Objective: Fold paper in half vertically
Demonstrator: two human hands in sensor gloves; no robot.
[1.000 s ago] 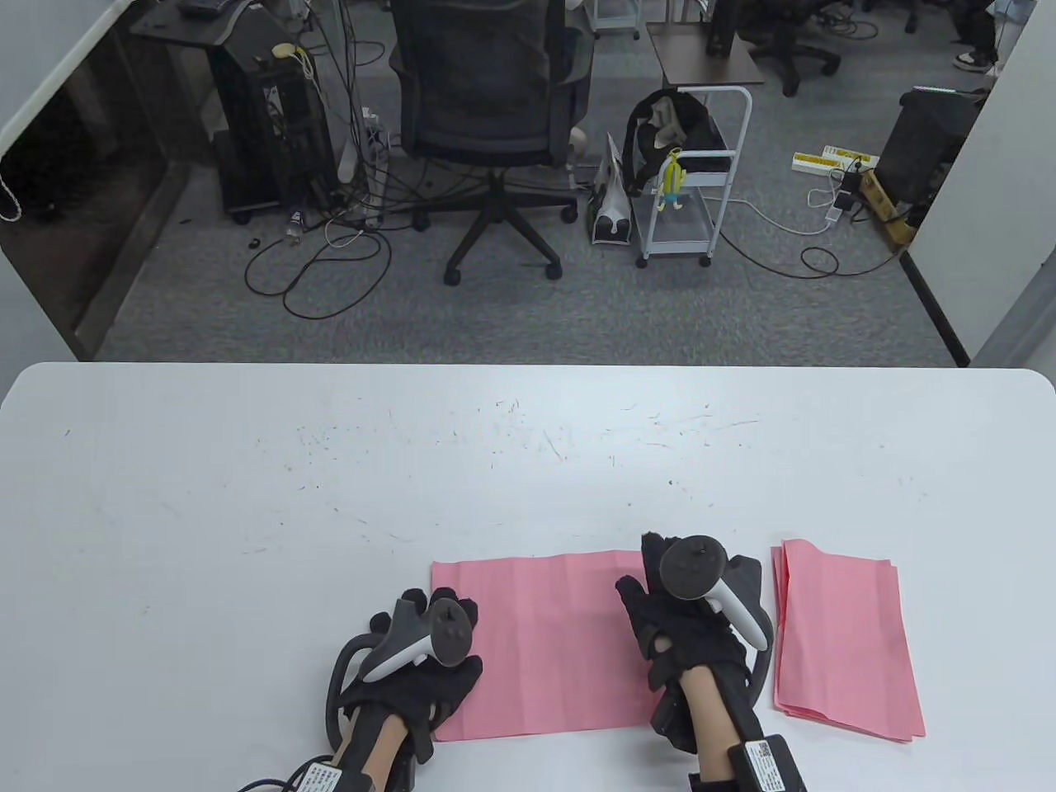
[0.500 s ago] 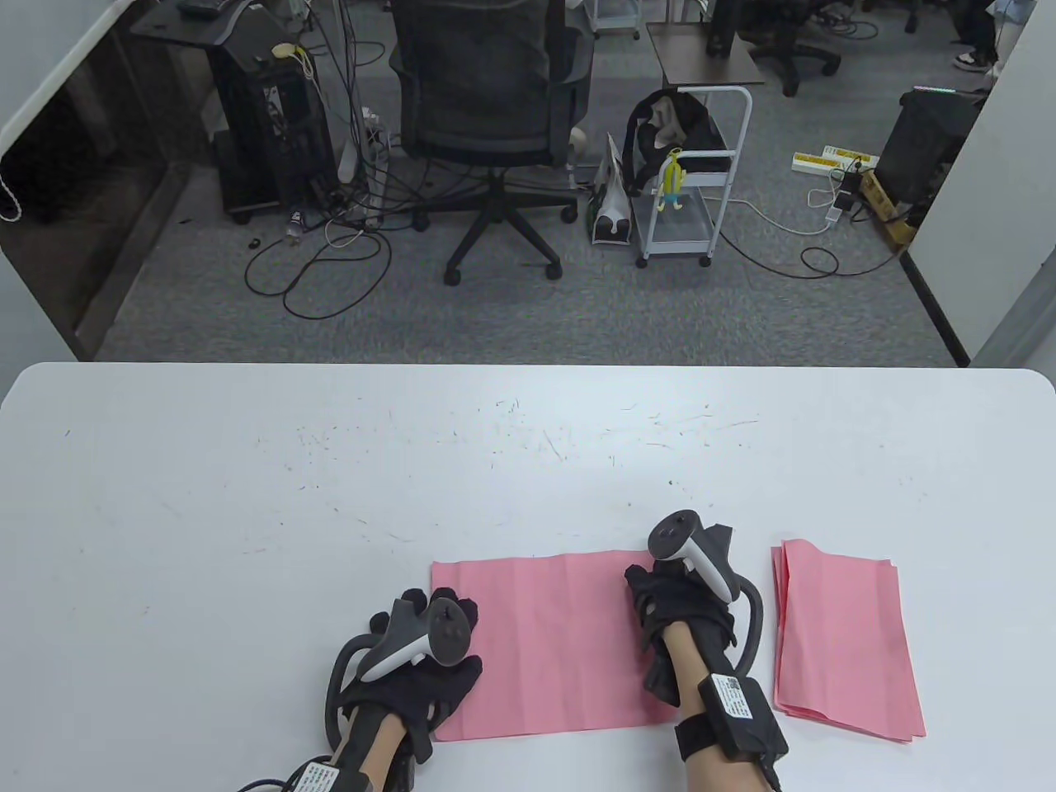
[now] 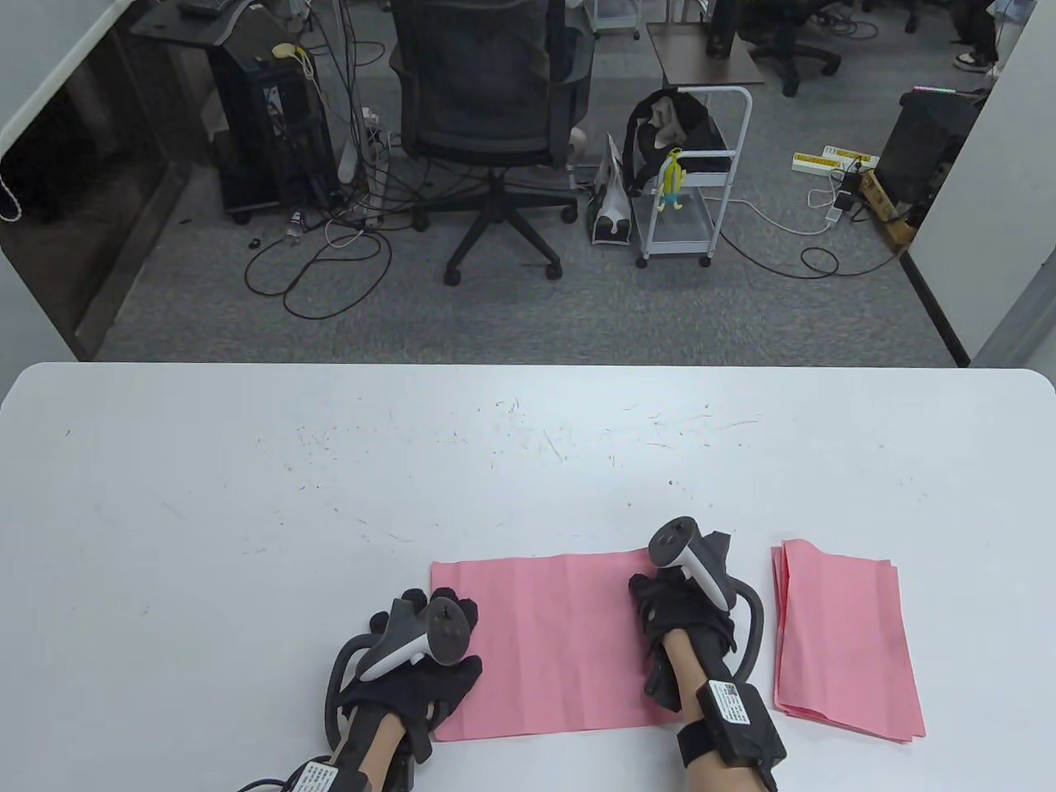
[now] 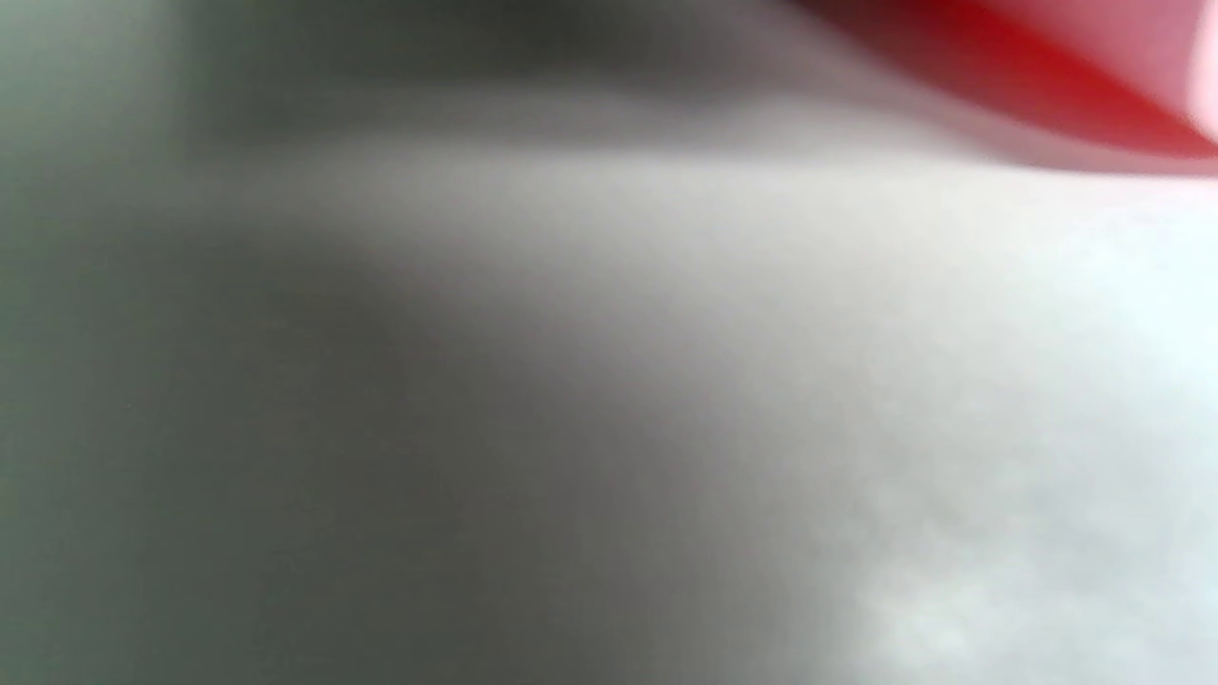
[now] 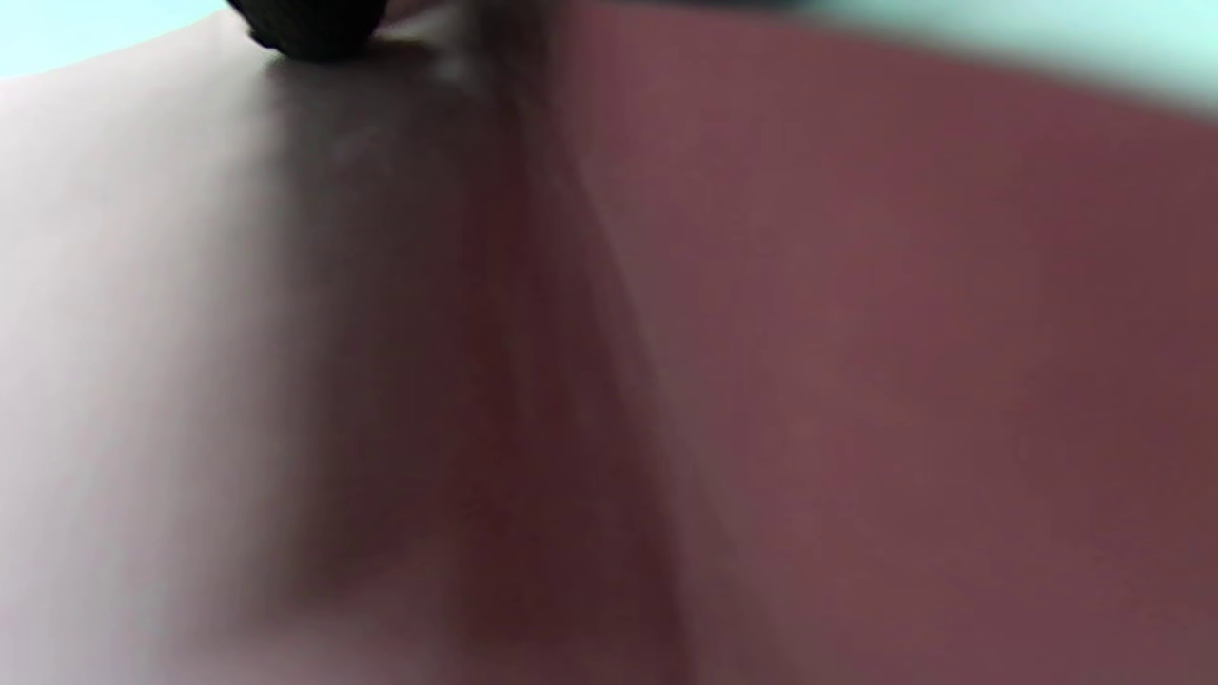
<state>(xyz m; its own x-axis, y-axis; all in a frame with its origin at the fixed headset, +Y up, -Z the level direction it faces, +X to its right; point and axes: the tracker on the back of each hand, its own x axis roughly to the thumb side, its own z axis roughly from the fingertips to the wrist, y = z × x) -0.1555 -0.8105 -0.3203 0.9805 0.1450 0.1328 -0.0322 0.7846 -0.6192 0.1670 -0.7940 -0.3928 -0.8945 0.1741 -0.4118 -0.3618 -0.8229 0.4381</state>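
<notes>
A pink paper sheet [image 3: 553, 643] lies flat on the white table [image 3: 330, 495] near its front edge. My left hand [image 3: 429, 639] rests on the sheet's left edge, fingers lying on the paper. My right hand [image 3: 685, 615] sits on the sheet's right edge, tilted so its tracker stands up; its fingers are hidden beneath it. The left wrist view is blurred, with a strip of the pink paper [image 4: 1094, 86] at the top right. The right wrist view is filled by the blurred pink paper [image 5: 856, 381], with one black fingertip [image 5: 304, 24] touching it at the top.
A stack of pink sheets [image 3: 846, 643] lies to the right of my right hand. The table's front edge is close below both wrists. An office chair [image 3: 491, 107] and a white cart [image 3: 693, 173] stand on the floor beyond the table.
My right hand has turned from lying flat to tilted up over the sheet's right edge, the forearm swinging in. The left hand and the paper have not moved.
</notes>
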